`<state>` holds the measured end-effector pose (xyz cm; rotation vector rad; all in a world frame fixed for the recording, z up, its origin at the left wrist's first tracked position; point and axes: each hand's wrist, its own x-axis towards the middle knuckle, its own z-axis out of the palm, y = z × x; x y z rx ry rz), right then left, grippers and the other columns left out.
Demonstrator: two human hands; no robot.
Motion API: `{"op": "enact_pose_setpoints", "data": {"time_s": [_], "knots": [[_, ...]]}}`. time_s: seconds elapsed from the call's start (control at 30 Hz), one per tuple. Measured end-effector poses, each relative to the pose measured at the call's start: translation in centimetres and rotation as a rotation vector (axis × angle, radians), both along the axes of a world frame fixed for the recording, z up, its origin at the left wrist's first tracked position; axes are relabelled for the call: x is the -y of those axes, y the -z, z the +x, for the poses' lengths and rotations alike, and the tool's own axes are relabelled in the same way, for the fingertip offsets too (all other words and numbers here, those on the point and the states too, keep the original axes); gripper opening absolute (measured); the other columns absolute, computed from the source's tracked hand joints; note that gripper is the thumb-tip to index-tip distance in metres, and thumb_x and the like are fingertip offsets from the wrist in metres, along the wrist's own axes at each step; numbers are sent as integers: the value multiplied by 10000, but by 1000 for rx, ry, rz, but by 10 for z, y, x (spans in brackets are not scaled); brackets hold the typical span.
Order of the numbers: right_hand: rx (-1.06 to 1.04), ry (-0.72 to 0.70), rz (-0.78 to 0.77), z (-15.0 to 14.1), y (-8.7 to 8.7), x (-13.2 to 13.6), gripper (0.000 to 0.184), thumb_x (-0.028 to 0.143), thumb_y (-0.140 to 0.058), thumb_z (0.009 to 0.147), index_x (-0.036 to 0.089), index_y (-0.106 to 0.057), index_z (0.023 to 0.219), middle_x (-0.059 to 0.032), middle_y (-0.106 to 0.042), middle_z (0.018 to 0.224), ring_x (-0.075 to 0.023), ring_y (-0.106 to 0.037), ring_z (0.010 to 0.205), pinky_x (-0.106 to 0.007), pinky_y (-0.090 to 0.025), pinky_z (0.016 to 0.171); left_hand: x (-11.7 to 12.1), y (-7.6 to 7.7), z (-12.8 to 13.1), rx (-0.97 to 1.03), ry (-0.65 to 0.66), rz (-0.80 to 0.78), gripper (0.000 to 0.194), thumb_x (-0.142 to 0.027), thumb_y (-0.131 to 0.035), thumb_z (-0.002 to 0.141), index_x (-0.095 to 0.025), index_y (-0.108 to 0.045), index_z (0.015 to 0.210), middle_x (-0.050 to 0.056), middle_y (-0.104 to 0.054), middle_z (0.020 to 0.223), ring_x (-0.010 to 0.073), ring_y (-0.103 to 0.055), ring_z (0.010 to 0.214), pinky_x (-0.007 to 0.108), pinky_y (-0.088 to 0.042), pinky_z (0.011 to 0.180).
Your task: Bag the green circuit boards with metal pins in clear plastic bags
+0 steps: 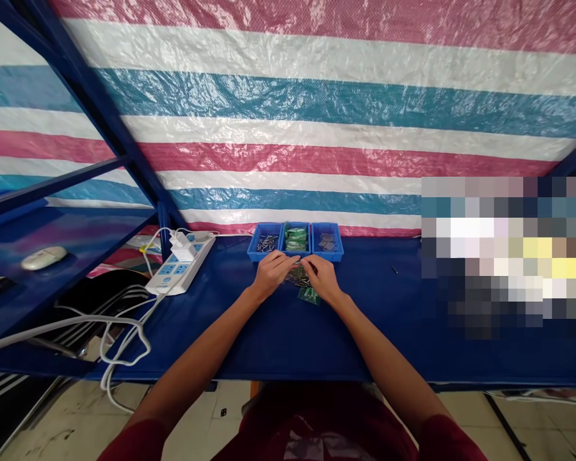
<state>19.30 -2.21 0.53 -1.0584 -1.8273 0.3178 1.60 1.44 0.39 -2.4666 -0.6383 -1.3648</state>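
Both my hands meet at the middle of a blue-covered table point(249, 333), just in front of three small blue bins. My left hand point(271, 271) and my right hand point(322, 276) have their fingers pinched together over a little pile of small green and dark parts point(301, 276). What exactly sits in each pinch is too small to make out. A green part point(309, 296) lies under my right wrist. The left bin point(265, 243) holds dark metal pieces, the middle bin point(296, 239) green parts, the right bin point(327, 242) greyish pieces.
A white power strip point(181, 269) with a plugged adapter and white cables lies at the left. A white mouse-like object point(43, 257) rests on a blue side shelf. A striped tarp hangs behind. A small dark piece point(394, 270) lies to the right. A blurred patch covers the right.
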Motion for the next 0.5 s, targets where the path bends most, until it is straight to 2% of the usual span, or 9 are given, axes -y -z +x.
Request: {"op": "enact_pose_setpoints", "data": {"time_s": [0.27,0.5], "knots": [[-44,43,-23,3,-1,-1,328,403,-405,949,181,-625,847,-37,-632,743,-147,-549,619,-261,-425,621,5,-4,0,16,7,-43,265,-211,-570,908,-162,-626,1162,50,-695,786,162,-604,749,304,-520,696],[-6,12,-29,3,1,-2,331,406,-409,951,180,-631,854,-46,-635,752,-149,-552,634,-263,-424,612,4,2,1,56,45,-105,260,-224,-552,919,-171,-626,1162,59,-708,823,167,-620,785,314,-528,718]]}}
